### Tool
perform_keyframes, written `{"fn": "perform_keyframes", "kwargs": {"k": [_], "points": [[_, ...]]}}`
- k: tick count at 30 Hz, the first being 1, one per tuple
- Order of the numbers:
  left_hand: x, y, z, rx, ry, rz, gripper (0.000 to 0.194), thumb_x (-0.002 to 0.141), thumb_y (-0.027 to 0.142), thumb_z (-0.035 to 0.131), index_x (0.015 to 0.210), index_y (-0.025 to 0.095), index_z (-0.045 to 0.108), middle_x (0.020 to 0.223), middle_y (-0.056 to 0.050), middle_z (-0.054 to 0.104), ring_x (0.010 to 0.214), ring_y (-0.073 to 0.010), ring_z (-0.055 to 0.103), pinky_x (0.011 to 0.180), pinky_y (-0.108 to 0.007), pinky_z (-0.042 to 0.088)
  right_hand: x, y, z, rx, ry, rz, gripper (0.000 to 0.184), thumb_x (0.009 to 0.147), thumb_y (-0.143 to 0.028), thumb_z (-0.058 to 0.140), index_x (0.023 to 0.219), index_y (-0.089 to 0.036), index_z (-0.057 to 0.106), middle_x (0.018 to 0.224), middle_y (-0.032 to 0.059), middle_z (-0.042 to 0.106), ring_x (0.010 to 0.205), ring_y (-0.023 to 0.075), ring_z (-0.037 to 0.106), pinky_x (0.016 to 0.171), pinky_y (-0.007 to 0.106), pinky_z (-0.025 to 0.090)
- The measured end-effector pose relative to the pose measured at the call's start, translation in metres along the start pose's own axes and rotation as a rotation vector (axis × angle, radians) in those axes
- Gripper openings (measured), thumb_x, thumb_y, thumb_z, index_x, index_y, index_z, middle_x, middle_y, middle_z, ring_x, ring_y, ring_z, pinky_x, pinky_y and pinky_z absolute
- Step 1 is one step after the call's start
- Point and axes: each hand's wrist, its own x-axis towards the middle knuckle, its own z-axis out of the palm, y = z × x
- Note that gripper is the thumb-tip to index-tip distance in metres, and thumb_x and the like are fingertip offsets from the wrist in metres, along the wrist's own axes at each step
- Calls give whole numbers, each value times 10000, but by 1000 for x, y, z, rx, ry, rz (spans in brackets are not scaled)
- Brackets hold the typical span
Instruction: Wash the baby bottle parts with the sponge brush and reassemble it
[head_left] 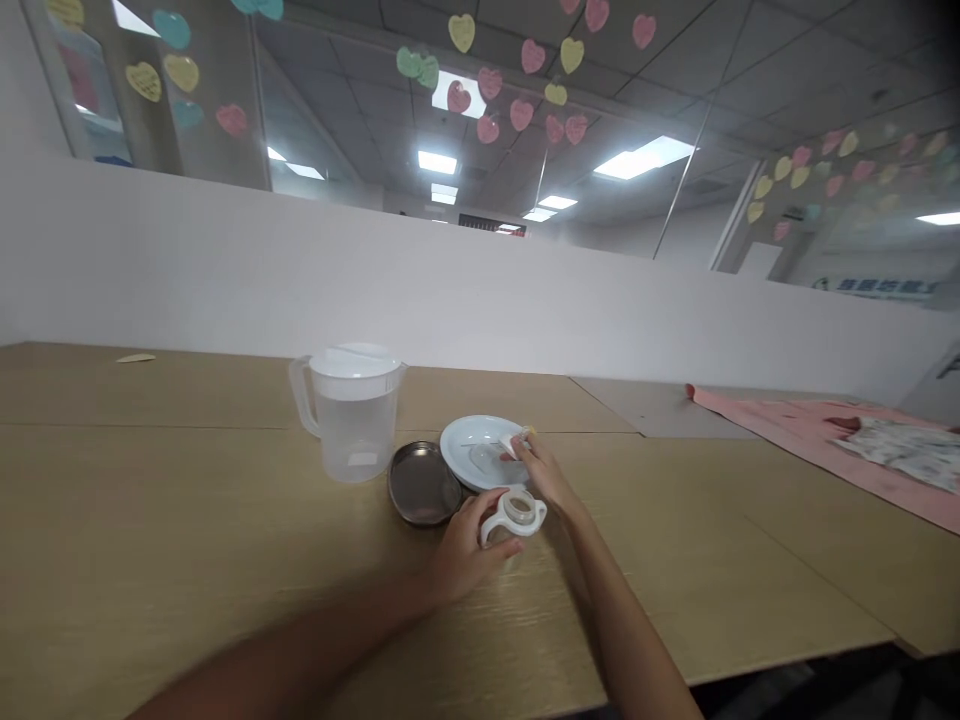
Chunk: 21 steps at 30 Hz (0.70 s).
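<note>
My left hand (pixel 461 555) is wrapped round a small clear bottle (pixel 519 508) with a white collar. Its round mouth faces up, uncovered, and its lower part is mostly hidden. Over the right edge of a white plate (pixel 457 442), my right hand (pixel 551 478) pinches a small white piece with a bit of yellow (pixel 516 443); it may be a cap, but its kind is not clear. Something clear and round lies on the plate. A dark metal dish (pixel 424 485) sits against the plate's left side, just beyond my left hand.
A translucent lidded pitcher (pixel 356 425) stands behind the metal dish, handle to the left. Pink cloth (pixel 757 415) with a patterned fabric (pixel 904 448) on it lies at the far right. A pale flat piece (pixel 136 358) rests far left. A white wall (pixel 480 300) bounds the table's back.
</note>
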Motion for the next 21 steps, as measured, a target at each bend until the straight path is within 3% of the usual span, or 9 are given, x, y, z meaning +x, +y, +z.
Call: {"fn": "perform_keyframes", "kwargs": {"k": [5,8,12,14,17,21], "points": [[3,0,1,-47,-26,-16,542,685,244,689,1198,184,525,1221,-90,567,1128,-254,507,972,-376,382,4,1,-2,-21,96,-74,422,753,-575,500,915,-192,573,892,47,667,879,213,603,804,338,434],[6,5,-4,-77,-86,-43,631,664,252,708,1246,190,472,1211,-95,572,1113,-244,524,928,-349,415,7,4,-2,-14,141,-169,399,755,-514,535,977,-185,569,955,59,649,890,200,589,809,331,446],[20,31,-25,290,-82,16,855,523,368,797,1289,256,432,1107,-48,624,835,-208,612,773,-309,466,7,4,0,-165,248,-340,431,724,-425,610,1071,-173,559,1044,92,612,946,213,567,853,353,439],[34,50,-33,512,32,127,772,570,453,753,1263,273,464,1054,-28,640,779,-196,601,766,-308,455,6,3,1,-288,326,-436,437,719,-413,626,1082,-176,566,1050,104,605,972,227,554,889,382,421],[63,68,-31,705,205,269,576,715,464,640,1221,223,504,1132,-69,600,967,-242,561,859,-333,417,4,0,0,-481,414,-600,364,759,-389,595,1062,-187,586,1016,100,619,982,234,549,982,462,332],[91,61,-13,829,77,279,331,837,343,518,1131,203,574,1083,-93,612,979,-248,561,822,-325,426,0,-1,-4,-577,516,-748,322,818,-347,524,1100,-196,560,1016,91,631,971,211,568,1012,490,300]]}}
